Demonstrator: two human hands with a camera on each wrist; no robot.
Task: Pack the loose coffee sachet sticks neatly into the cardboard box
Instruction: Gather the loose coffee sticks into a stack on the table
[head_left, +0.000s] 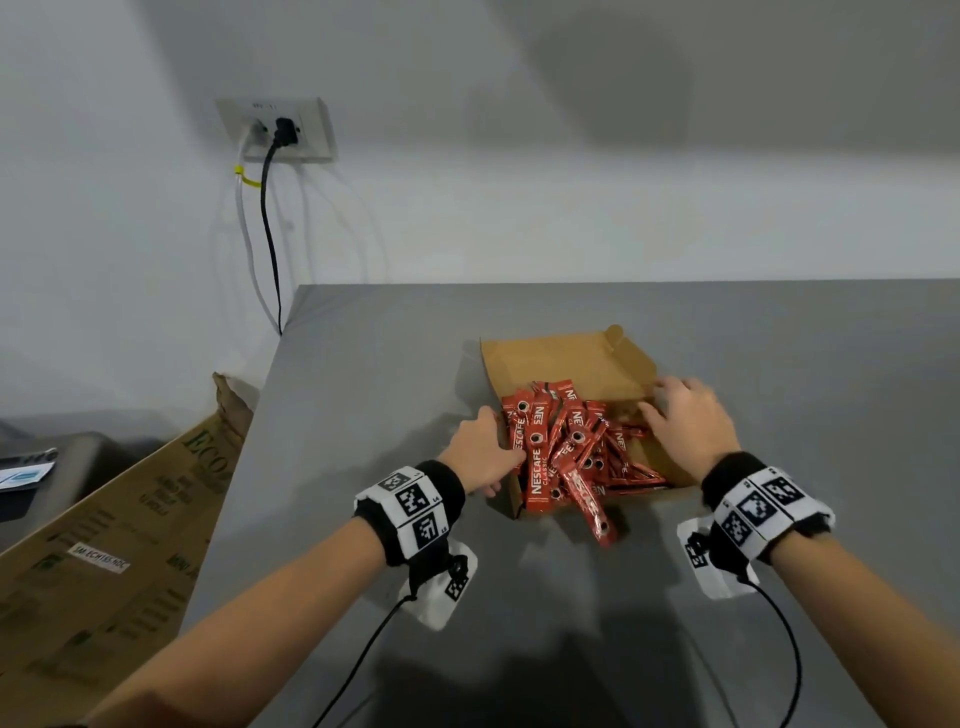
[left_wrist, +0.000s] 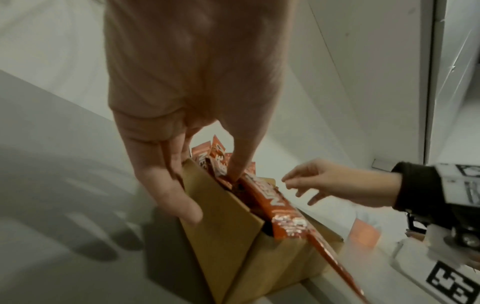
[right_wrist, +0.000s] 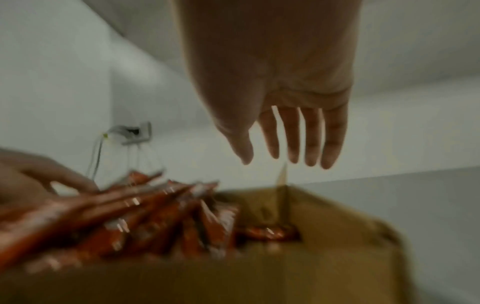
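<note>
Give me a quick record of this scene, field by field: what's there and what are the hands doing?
surface: grey table
cardboard box: open, lid flap back
coffee sachet sticks: red, jumbled in box
stray stick: pokes over near edge
left hand: fingers outside the left wall, thumb inside among the sticks
right hand: open, fingers spread over right side, holding nothing

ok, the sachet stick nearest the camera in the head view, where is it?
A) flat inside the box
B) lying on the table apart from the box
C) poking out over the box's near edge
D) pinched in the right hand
C: the sachet stick slants out of the pile over the near edge of the cardboard box, with its far end among the other sticks; neither hand holds it.
</note>
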